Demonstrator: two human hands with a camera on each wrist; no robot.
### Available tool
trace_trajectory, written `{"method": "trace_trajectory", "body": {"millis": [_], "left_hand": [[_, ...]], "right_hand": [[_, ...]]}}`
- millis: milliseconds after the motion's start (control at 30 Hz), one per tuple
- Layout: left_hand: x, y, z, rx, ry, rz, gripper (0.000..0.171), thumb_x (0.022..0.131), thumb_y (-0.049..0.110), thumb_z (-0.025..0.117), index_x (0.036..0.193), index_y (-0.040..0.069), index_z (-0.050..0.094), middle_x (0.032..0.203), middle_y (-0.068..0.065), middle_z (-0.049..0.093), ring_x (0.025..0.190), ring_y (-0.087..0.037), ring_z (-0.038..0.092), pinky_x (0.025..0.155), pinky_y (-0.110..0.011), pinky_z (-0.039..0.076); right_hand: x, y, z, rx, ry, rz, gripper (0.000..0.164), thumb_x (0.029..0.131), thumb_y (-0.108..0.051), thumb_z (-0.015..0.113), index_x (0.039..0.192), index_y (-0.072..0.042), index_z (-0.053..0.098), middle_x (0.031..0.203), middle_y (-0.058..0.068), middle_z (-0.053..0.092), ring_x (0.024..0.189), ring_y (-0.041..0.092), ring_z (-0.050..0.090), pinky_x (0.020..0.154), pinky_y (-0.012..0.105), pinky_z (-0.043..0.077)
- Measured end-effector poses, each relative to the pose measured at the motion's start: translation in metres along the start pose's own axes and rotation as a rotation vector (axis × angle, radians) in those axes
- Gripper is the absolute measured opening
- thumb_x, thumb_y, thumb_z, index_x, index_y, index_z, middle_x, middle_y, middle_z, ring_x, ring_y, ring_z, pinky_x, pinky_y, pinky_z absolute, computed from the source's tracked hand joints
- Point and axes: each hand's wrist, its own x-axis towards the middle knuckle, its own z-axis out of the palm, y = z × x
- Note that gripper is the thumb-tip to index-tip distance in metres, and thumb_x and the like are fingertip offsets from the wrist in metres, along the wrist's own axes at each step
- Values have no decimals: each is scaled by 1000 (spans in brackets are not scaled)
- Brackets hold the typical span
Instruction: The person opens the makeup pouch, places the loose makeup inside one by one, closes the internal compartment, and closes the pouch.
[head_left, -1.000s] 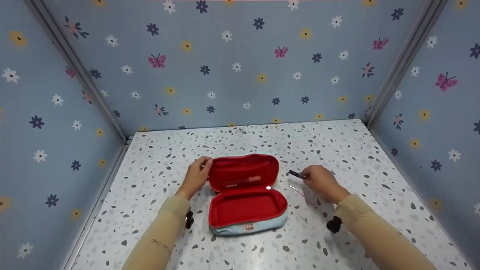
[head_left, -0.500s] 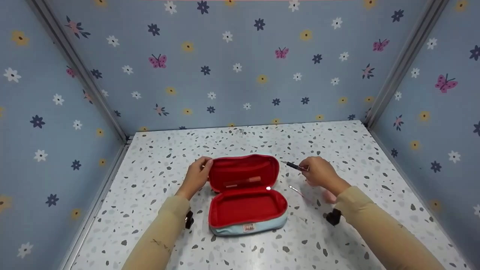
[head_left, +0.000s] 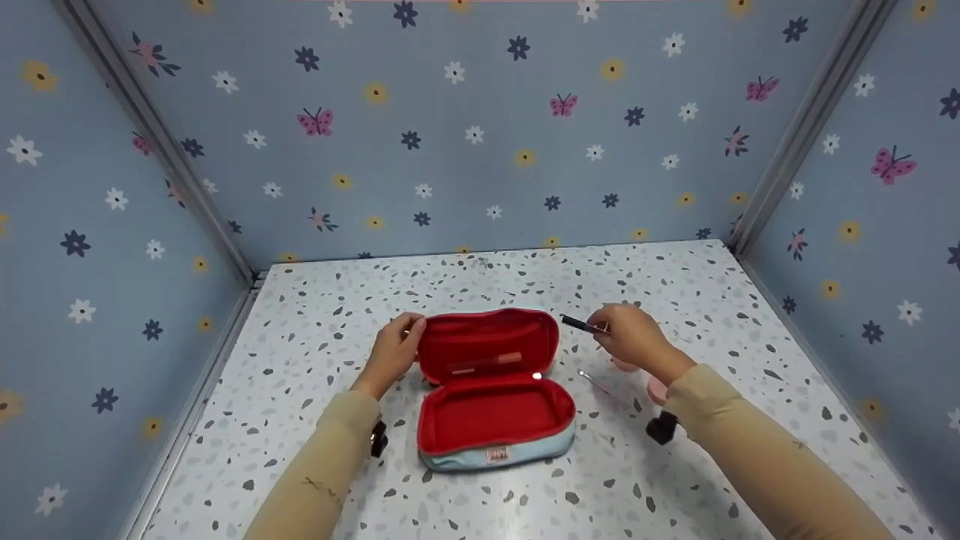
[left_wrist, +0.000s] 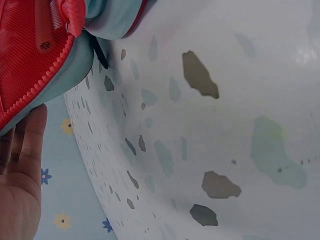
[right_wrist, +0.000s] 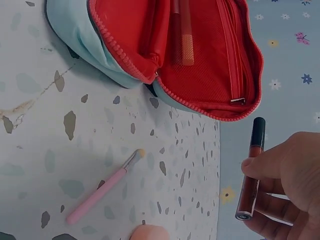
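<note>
Flowered walls (head_left: pixel 465 172) border a table (head_left: pixel 487 279) bearing a pouch (head_left: pixel 491 416)

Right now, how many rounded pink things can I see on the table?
2: one pink thing partly behind the right hand, another pink thing partly covered beside the right sleeve. More may be hidden under that arm.

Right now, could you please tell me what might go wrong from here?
The dark-capped tube might slip, since the right hand only pinches it. The raised red-lined lid could fold down if the left hand lets go of its edge. The pink brush lies loose and might roll if bumped.
</note>
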Motion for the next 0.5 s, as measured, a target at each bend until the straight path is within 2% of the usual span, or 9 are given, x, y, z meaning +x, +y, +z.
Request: {"method": "trace_trajectory", "body": {"millis": [133, 300, 500], "left_hand": [[0, 0, 0, -5, 1, -1, 28, 116, 26, 54, 125, 5, 71, 110, -15, 73, 86, -18, 68, 75, -42, 67], [1, -2, 1, 7, 5, 12, 28, 116, 25, 54, 124, 4, 70, 108, -16, 73, 86, -18, 68, 71, -32, 65], [0, -1, 0, 17, 7, 8, 29, 116, 26, 54, 127, 4, 71, 109, -16, 74, 85, -18, 67, 68, -25, 60]], "right_hand": [[1, -6, 0, 6, 3, -6, 17, 97, -1, 75, 111, -2, 83, 101, 13, 80, 91, 30, 76, 84, 51, 64], [1, -13, 4, 18, 19, -11, 16, 96, -2, 75, 109, -5, 84, 101, 12, 79, 92, 29, 74, 83, 50, 63], [2, -20, 10, 4, 58, -81, 16, 95, 0, 76, 108, -4, 84, 99, 12, 79, 91, 30, 75, 83, 51, 63]]}}
